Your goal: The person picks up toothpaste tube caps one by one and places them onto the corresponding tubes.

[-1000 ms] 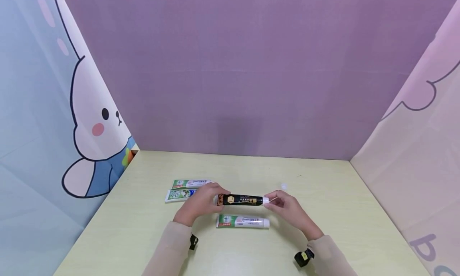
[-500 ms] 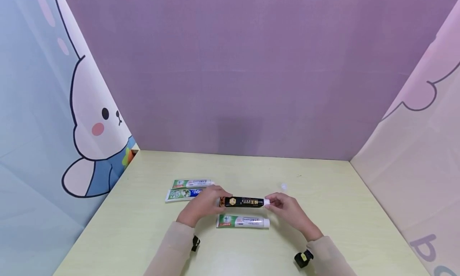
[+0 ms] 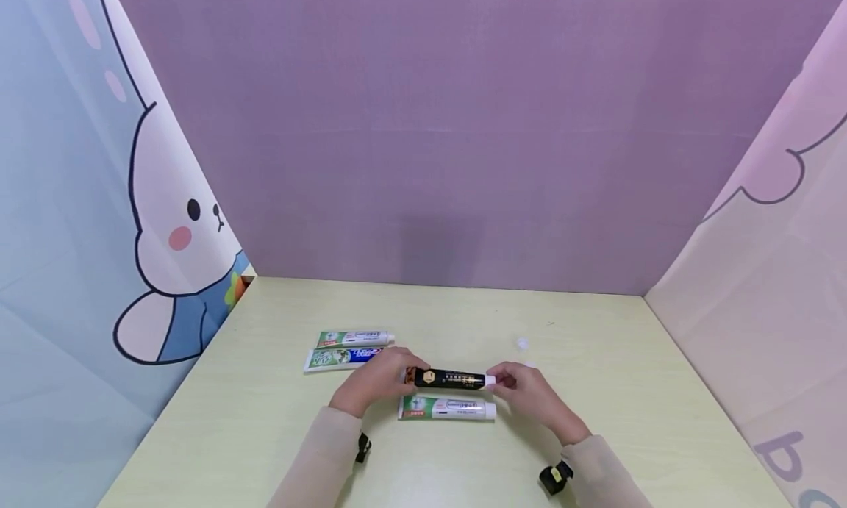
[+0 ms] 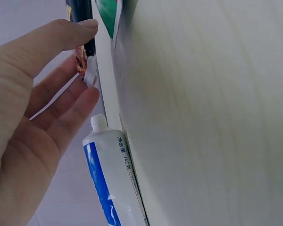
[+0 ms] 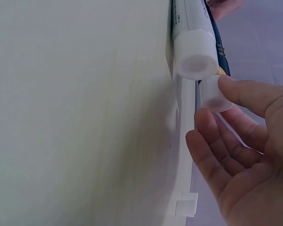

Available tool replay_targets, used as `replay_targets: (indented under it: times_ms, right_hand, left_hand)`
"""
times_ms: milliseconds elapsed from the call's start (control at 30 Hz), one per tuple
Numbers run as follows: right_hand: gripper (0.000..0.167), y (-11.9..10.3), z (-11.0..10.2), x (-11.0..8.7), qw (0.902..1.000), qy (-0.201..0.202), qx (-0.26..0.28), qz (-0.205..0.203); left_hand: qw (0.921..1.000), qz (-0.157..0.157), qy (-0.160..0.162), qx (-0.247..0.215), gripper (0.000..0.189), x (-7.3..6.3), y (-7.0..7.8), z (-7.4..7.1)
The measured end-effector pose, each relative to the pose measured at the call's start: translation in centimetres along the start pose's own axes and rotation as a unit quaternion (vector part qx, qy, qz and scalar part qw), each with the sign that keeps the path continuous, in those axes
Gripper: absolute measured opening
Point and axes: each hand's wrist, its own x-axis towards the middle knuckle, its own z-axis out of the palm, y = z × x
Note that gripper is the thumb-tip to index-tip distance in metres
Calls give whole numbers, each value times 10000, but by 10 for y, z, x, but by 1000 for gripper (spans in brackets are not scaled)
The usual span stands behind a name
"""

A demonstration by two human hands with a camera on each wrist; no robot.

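Observation:
A black toothpaste tube point(image 3: 453, 378) lies crosswise between my two hands, just behind a green-and-white toothpaste tube point(image 3: 446, 408). My left hand point(image 3: 380, 377) pinches its tail end between thumb and fingers, as the left wrist view also shows. At the other end my right hand point(image 3: 532, 390) pinches the white cap point(image 5: 213, 94) between thumb and forefinger. The cap of the green-and-white tube point(image 5: 195, 54) is close to my right thumb. Whether the black tube touches the table, I cannot tell.
Behind my left hand lie a green-and-white tube point(image 3: 355, 338) and a blue-and-green tube point(image 3: 337, 358). A tube with a bare threaded neck point(image 4: 98, 123) shows in the left wrist view. Small white caps point(image 3: 523, 343) lie on the table point(image 3: 595, 346) beyond my right hand.
Both hands have brought the black tube slightly nearer to me, closer to the front green-and-white tube. More of the blue-and-green tube shows behind my left hand.

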Motion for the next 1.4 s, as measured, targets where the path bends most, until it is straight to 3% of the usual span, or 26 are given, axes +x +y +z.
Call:
replay_targets:
  times_ms: [533,1100,1400]
  right_hand:
    - [20,-3,2,-4,9996,-206,-162,105]
    - [22,-5,1,-2,9996,-200,-146,108]
    - [25,-12,-1,-3,9994,-227,-72,253]
  left_hand:
    - [9979,-386,-369,-378,38,0,-1,6]
    - [9973,-499,-370,-402,34,-2,-2,7]
    - [9984,-432,-128,-348,34,-5,3,0]
